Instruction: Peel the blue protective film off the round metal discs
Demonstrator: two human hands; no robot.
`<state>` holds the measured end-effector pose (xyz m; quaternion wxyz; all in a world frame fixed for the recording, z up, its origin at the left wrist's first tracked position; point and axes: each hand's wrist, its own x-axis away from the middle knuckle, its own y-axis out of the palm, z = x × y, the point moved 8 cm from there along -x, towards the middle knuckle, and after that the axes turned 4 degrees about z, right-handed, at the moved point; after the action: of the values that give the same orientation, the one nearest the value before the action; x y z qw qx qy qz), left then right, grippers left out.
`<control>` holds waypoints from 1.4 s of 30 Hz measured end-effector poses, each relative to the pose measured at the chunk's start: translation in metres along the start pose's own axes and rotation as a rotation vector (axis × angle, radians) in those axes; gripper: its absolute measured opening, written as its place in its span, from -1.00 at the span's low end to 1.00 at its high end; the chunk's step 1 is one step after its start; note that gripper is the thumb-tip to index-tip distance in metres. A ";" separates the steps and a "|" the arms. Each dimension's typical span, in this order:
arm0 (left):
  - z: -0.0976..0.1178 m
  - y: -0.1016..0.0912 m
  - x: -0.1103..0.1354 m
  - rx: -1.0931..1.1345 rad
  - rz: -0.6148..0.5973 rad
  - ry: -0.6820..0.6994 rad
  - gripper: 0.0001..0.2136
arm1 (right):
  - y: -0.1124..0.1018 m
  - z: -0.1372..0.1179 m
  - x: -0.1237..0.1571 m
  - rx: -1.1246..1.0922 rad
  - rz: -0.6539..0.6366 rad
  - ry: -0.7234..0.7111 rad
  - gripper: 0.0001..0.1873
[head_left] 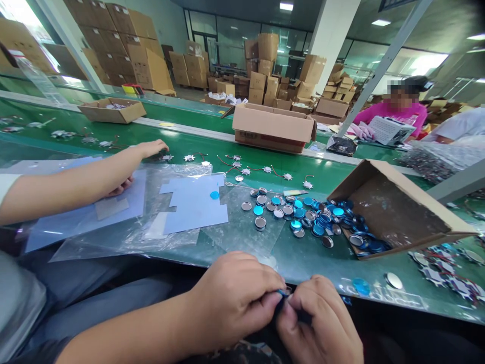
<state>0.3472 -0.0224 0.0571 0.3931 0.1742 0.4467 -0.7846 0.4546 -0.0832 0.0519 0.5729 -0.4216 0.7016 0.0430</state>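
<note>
My left hand [242, 296] and my right hand [320, 321] meet at the near edge of the table, thumbs and fingers pinched together. Between their fingertips is a small metal cap with a blue rim [283, 292], mostly hidden by the fingers. Beyond my hands lies a spread of similar shallow round caps, some showing a blue face [258, 210], others a silver hollow side [260, 222]. They spill from a tipped cardboard box [405, 202]. Near my right hand, a blue film disc [360, 287] and a silver cap [393, 280] lie on the table.
From the left, a co-worker's arm [83, 179] reaches over pale blue sheets and a plastic bag. A notched blue card [197, 205] lies beside it. Small star-shaped parts with wires [267, 169] line the green belt. An open carton [271, 126] stands behind; more wired parts [447, 273] lie right.
</note>
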 end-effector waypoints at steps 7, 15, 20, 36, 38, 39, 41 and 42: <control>-0.049 0.040 0.015 0.893 -0.065 -0.654 -0.75 | -0.004 -0.006 0.003 0.018 0.050 -0.103 -0.84; -0.064 0.049 0.016 1.079 0.070 -0.846 -0.71 | 0.006 -0.005 0.008 0.035 -0.107 -0.243 -0.87; -0.074 0.057 0.032 1.373 0.251 -1.161 -0.63 | -0.002 0.003 0.012 0.035 -0.182 -0.315 -0.85; -0.065 0.065 0.018 0.878 -0.080 -0.719 -0.59 | -0.008 0.065 0.037 -0.114 -0.248 0.297 -0.83; -0.084 0.051 0.015 0.575 -0.109 -0.658 -0.59 | -0.035 0.103 0.053 -0.005 -0.196 0.545 -0.74; -0.095 0.041 0.011 0.347 -0.116 -0.603 -0.66 | -0.054 0.126 0.065 0.084 -0.143 0.704 -0.66; -0.115 0.021 0.000 -0.086 -0.094 -0.474 -0.73 | -0.097 0.171 0.095 0.294 -0.086 1.021 -0.45; -0.125 0.015 -0.005 -0.258 -0.092 -0.435 -0.72 | -0.115 0.189 0.110 0.389 -0.104 1.148 -0.39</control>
<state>0.3516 0.0803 -0.0159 0.4629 -0.0710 0.4553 -0.7572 0.6749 -0.1135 -0.0565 0.1710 -0.2989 0.8719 -0.3482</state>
